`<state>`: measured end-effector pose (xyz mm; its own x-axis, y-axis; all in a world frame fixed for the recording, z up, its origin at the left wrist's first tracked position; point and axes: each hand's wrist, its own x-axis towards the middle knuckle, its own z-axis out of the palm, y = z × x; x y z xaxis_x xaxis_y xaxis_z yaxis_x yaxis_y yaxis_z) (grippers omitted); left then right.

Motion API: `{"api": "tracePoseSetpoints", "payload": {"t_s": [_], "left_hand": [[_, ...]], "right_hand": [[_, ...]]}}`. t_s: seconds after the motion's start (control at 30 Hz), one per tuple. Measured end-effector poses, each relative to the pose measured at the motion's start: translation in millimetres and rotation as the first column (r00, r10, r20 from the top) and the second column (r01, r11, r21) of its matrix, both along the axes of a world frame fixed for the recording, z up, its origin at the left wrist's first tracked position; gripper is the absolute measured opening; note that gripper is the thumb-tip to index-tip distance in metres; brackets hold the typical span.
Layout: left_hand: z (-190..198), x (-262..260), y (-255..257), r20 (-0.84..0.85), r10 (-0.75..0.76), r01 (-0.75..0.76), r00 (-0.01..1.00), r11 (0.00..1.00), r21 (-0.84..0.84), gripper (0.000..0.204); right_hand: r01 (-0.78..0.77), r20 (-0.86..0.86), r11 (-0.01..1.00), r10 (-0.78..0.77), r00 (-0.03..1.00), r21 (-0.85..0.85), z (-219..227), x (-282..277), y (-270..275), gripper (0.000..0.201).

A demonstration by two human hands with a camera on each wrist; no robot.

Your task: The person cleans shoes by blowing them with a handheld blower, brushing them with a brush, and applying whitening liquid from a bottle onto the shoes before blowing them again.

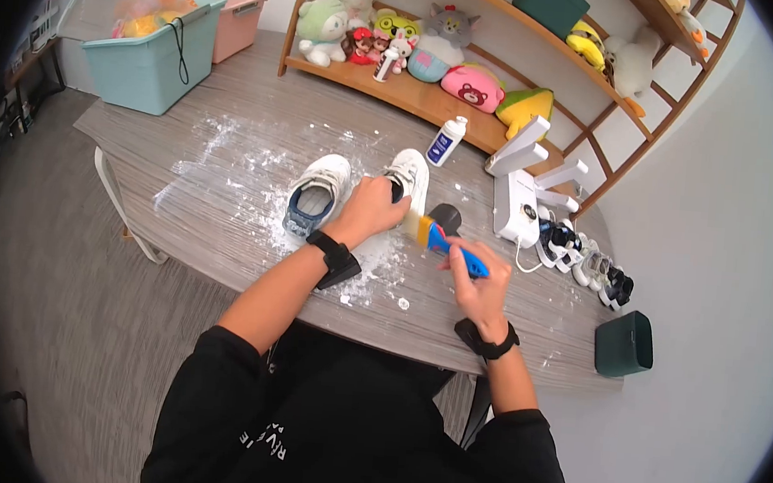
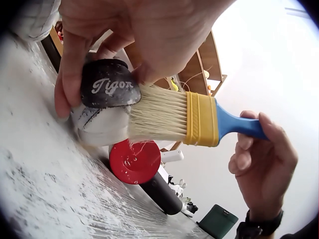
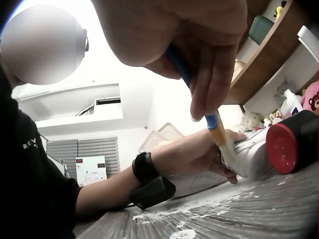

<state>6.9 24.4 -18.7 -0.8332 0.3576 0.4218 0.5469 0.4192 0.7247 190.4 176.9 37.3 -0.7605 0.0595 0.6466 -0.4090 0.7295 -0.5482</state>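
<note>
My left hand [image 1: 372, 211] grips the heel end of a white sneaker [image 1: 413, 169] on the table. In the left wrist view its dark heel tab [image 2: 110, 84] with white lettering shows between my fingers. My right hand [image 1: 482, 290] holds a flat paintbrush [image 2: 202, 119] by its blue handle; it has a yellow ferrule. The pale bristles [image 2: 159, 114] lie against the side of the sneaker's heel. To the left stands the other white sneaker [image 1: 320, 182], its dark blue lining showing. A black cylinder [image 2: 162, 194] with a red end lies just beyond the brush.
White powdery residue [image 1: 230, 152] covers much of the wooden table [image 1: 241, 248]. Behind the sneakers stand a white bottle [image 1: 446, 142], a white device with upright arms [image 1: 516, 206] and a shelf of plush toys. Small shoes [image 1: 589, 265] and a green bin [image 1: 624, 344] line the right edge.
</note>
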Motion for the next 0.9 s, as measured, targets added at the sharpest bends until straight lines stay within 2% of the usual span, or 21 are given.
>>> {"api": "tracePoseSetpoints", "payload": {"t_s": [0.07,0.13,0.17,0.27,0.3,0.4,0.47,0.53,0.57,0.63,0.73,0.8,0.87,0.9], "left_hand": [[-3,1,3,-0.016,0.001,-0.001,1.000,1.000,0.006,0.049],[1,-1,1,0.077,-0.028,0.030,0.997,0.999,-0.018,0.049],[2,-1,-1,0.077,-0.041,0.042,0.996,0.999,-0.007,0.049],[0,-3,-1,0.039,-0.061,0.062,0.997,0.998,-0.009,0.051],[1,-1,-2,-0.013,-0.065,0.064,0.998,0.998,-0.011,0.051],[5,2,-4,0.038,-0.136,0.138,0.990,0.990,-0.040,0.049],[5,5,0,0.029,-0.172,0.173,0.985,0.985,-0.024,0.044],[-1,2,3,-0.051,-0.221,0.221,0.974,0.975,-0.022,0.035],[-4,-2,3,-0.025,-0.257,0.255,0.966,0.966,-0.050,0.023],[5,1,-1,-0.013,-0.292,0.291,0.956,0.956,-0.026,0.022],[8,6,-6,0.043,-0.346,0.348,0.937,0.937,-0.027,0.027],[7,10,-4,-0.024,-0.371,0.370,0.928,0.928,-0.041,0.030],[6,12,0,0.015,-0.392,0.391,0.920,0.916,-0.087,0.032],[1,11,2,-0.041,-0.380,0.376,0.924,0.923,-0.080,0.031]], "right_hand": [[0.047,-0.061,0.998,-0.045,0.997,0.029,-2,-1,2,0.015],[0.091,-0.106,0.994,-0.084,0.991,0.055,-5,-5,1,0.016],[0.081,-0.143,0.984,-0.058,0.988,0.160,-7,-5,1,0.016],[0.000,-0.064,0.985,0.011,0.998,0.172,-12,6,-5,0.016],[-0.006,-0.024,0.990,0.010,1.000,0.143,-12,9,-3,0.016],[0.064,0.019,0.997,-0.065,0.998,0.049,-5,16,2,0.015],[0.106,-0.039,0.994,-0.105,0.994,0.025,-7,14,5,0.014],[0.133,-0.086,0.989,-0.128,0.988,0.059,-5,12,5,0.014],[0.131,-0.095,0.990,-0.125,0.988,0.059,-4,13,5,0.014],[0.057,-0.001,0.997,-0.057,0.998,0.048,-6,17,8,0.014],[0.136,0.006,0.991,-0.136,0.991,-0.012,-6,22,23,0.014],[0.187,-0.007,0.981,-0.187,0.982,-0.057,-3,27,25,0.014],[0.162,-0.049,0.978,-0.170,0.984,-0.132,2,30,21,0.014],[0.105,-0.051,0.983,-0.114,0.992,-0.153,3,30,17,0.014]]}}
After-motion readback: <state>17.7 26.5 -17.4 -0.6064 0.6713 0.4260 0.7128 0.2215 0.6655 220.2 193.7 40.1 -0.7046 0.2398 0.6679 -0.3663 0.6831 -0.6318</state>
